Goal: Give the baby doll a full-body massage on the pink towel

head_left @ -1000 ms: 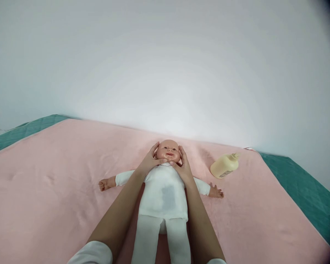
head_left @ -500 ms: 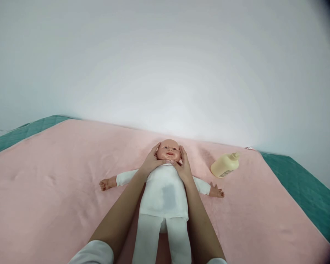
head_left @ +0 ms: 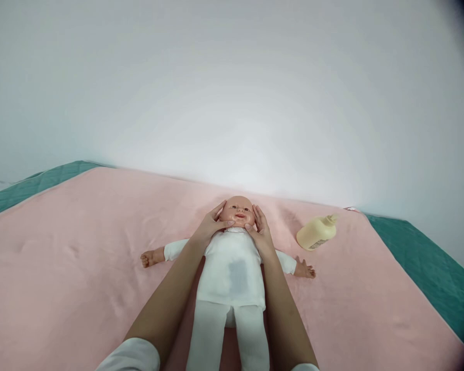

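A baby doll (head_left: 232, 278) in a white top and trousers lies on its back, arms spread wide, with a grey patch on its chest. My left hand (head_left: 212, 225) cups the left side of its head, fingers along the cheek and ear, thumb lying on the jaw by the chin. On the other side my right hand (head_left: 262, 232) holds the head the same way, its thumb at the right of the chin. Both forearms run alongside the doll's body. Part of each hand's fingers is hidden behind the head.
A pale yellow pump bottle (head_left: 316, 233) stands at the right, beyond the doll's outstretched arm. Under everything spreads a pink blanket (head_left: 81, 268), over a green quilted cover (head_left: 421, 252) showing at both sides. A white wall (head_left: 232, 93) rises behind.
My thumbs, which were close together under the chin, have slid apart outward along the jaw. The doll and the bottle stay in place.
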Available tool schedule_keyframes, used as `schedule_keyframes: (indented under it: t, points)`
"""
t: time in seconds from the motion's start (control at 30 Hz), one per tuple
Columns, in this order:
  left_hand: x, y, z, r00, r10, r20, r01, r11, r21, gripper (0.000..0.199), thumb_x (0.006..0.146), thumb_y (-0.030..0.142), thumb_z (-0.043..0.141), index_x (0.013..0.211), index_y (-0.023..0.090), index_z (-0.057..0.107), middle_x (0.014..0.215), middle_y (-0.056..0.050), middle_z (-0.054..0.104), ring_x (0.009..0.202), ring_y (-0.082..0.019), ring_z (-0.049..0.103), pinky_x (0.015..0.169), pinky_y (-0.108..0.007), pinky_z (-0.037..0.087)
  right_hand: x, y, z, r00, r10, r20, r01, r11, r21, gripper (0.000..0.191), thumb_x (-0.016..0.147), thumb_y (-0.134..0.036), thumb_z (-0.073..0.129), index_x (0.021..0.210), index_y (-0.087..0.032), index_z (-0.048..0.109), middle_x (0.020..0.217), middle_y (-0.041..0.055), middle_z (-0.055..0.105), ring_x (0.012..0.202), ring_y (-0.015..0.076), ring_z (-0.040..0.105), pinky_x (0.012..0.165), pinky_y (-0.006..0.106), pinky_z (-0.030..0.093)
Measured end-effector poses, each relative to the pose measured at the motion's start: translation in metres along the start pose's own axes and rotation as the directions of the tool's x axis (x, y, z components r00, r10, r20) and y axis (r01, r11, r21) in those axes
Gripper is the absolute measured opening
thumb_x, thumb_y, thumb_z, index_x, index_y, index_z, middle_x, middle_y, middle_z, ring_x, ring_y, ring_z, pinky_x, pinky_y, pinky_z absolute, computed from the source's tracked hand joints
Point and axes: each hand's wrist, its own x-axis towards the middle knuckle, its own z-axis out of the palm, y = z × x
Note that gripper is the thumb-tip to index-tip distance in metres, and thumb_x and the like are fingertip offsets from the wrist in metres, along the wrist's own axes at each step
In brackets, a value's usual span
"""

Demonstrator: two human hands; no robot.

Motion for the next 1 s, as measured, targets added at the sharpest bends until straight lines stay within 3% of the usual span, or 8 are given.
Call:
schedule_keyframes:
  t: [0.23, 0.47, 0.67, 0.83, 1.0]
  points:
    - [0.0051, -0.006, -0.0063, 0.999, -0.02, 0.03, 0.023, 0.994, -0.11, 0.102, 0.061, 0.02, 0.087, 0.148, 0.024, 0.034, 0.144, -0.012, 0.05, 0.124, -0.03, 0.055, 0.106, -0.044, 0.045, -0.0009, -0.0009, -0.0021, 1.0, 0.019, 0.003, -0.019, 0.995, 0.093, 0.081, 0.074, -0.039, 0.076, 0.144, -0.026, 0.037, 0.158, 0.0065, 0.028, 0.146, 0.021, 0.028, 0.119, 0.042, 0.029]
    - [0.0059, -0.0044, -0.0073, 0.998, -0.04, 0.044, 0.046, 0.989, -0.142, 0.1, 0.063, 0.02, 0.086, 0.149, 0.024, 0.034, 0.146, -0.012, 0.047, 0.124, -0.03, 0.055, 0.108, -0.043, 0.044, 0.0002, 0.0037, -0.0023, 0.999, 0.044, -0.001, -0.043, 0.985, 0.165, 0.079, 0.074, -0.044, 0.074, 0.143, -0.029, 0.04, 0.158, 0.0048, 0.028, 0.143, 0.0232, 0.034, 0.115, 0.045, 0.036]
    - [0.0051, -0.0029, -0.005, 0.998, -0.064, 0.005, 0.064, 0.99, -0.128, 0.094, 0.07, 0.033, 0.082, 0.149, 0.022, 0.033, 0.143, -0.013, 0.051, 0.125, -0.028, 0.055, 0.108, -0.042, 0.043, -0.0004, 0.0036, -0.003, 0.999, 0.034, 0.018, -0.037, 0.984, 0.174, 0.076, 0.075, -0.044, 0.073, 0.142, -0.03, 0.04, 0.158, 0.0025, 0.026, 0.145, 0.0206, 0.029, 0.118, 0.043, 0.031]
    - [0.0039, -0.0039, -0.0024, 1.0, 0.012, 0.021, -0.012, 1.0, -0.004, 0.098, 0.071, 0.037, 0.081, 0.151, 0.022, 0.027, 0.149, -0.012, 0.043, 0.131, -0.03, 0.048, 0.109, -0.042, 0.042, -0.0018, -0.0002, -0.0029, 0.999, 0.02, 0.028, -0.023, 0.995, 0.096, 0.085, 0.072, -0.045, 0.076, 0.145, -0.03, 0.035, 0.159, 0.0031, 0.025, 0.146, 0.0207, 0.026, 0.119, 0.043, 0.029]
    - [0.0022, -0.0033, 0.0011, 0.998, 0.061, 0.029, -0.067, 0.966, 0.25, 0.12, 0.066, 0.037, 0.084, 0.155, 0.023, 0.004, 0.156, -0.013, 0.03, 0.138, -0.03, 0.04, 0.113, -0.039, 0.036, -0.0036, -0.0047, 0.0014, 0.999, 0.043, 0.031, -0.044, 0.999, 0.029, 0.093, 0.07, -0.043, 0.078, 0.148, -0.03, 0.03, 0.16, 0.0032, 0.022, 0.145, 0.022, 0.029, 0.117, 0.042, 0.035]
